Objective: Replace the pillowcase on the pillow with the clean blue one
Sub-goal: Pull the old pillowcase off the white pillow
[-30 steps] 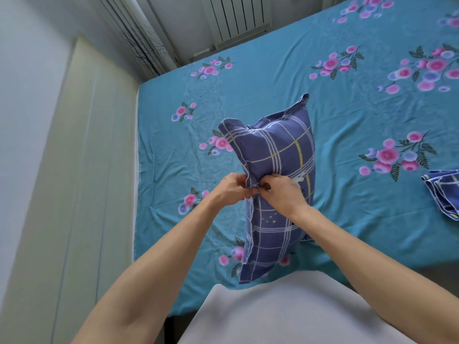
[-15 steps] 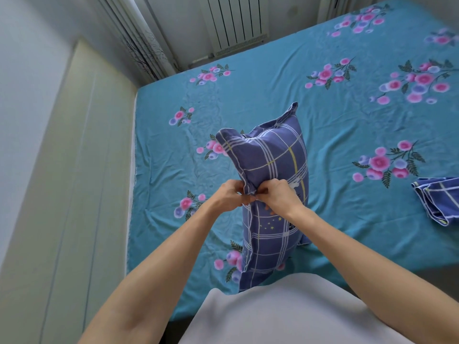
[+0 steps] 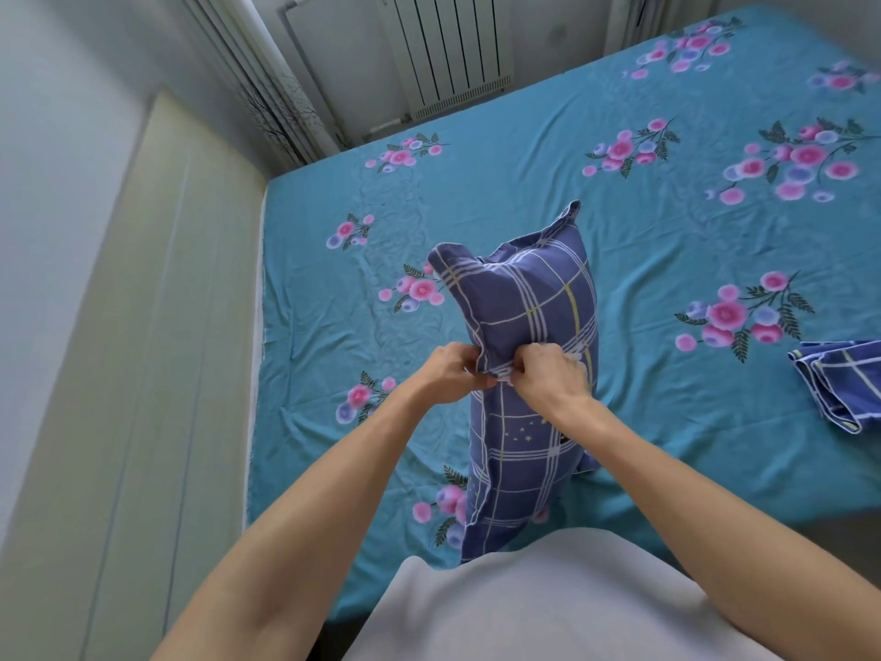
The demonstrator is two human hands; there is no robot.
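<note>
In the head view, a pillow (image 3: 529,355) in a blue checked pillowcase stands on its long edge on the bed (image 3: 667,260), which is covered by a turquoise sheet with pink flowers. Both hands meet at the pillow's near edge, about halfway up. The left hand (image 3: 448,376) has its fingers curled and pinches the cloth of the case's edge from the left side; the right hand (image 3: 548,374), just beside it and almost touching it, is likewise clenched on the same edge, knuckles upward. Above the hands the pillow's upper half leans away and to the right, its two top corners pointing up; below the hands the lower half runs down towards the person's white top (image 3: 548,603). Well to the right of the right hand, a folded blue checked cloth (image 3: 839,384) lies flat on the sheet at the frame's edge. Beyond the hands, past the far side of the bed, a white radiator (image 3: 453,45) stands against the wall.
</note>
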